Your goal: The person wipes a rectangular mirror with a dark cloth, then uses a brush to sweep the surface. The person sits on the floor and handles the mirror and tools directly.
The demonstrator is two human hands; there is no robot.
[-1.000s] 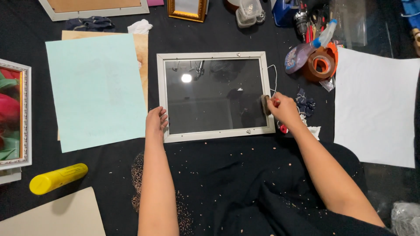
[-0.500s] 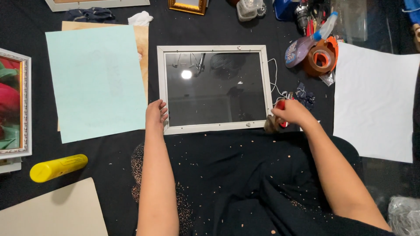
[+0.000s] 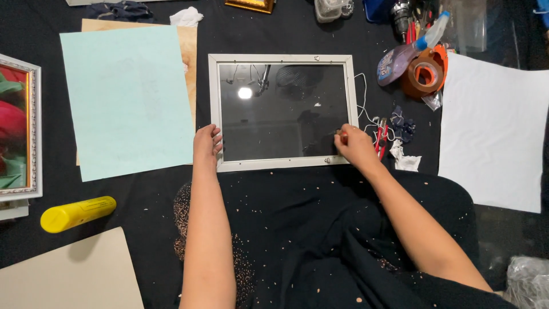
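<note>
Head view: my left hand presses flat, fingers together, on the frame; my right hand pinches something small and red at its corner.

- Both forearms are bare from elbow to wrist; no sleeve reaches into view on either arm.
- The left hand wears no glove, ring, watch or bracelet that shows.
- The right hand is likewise bare, with nothing worn at the wrist.
- The lap is covered by dark, near-black cloth lying in soft folds.
- That cloth is sprinkled all over with small pale flecks.
- Beside the left forearm, a patch of the dark cloth carries a dense pattern of small orange-brown dots.
</note>
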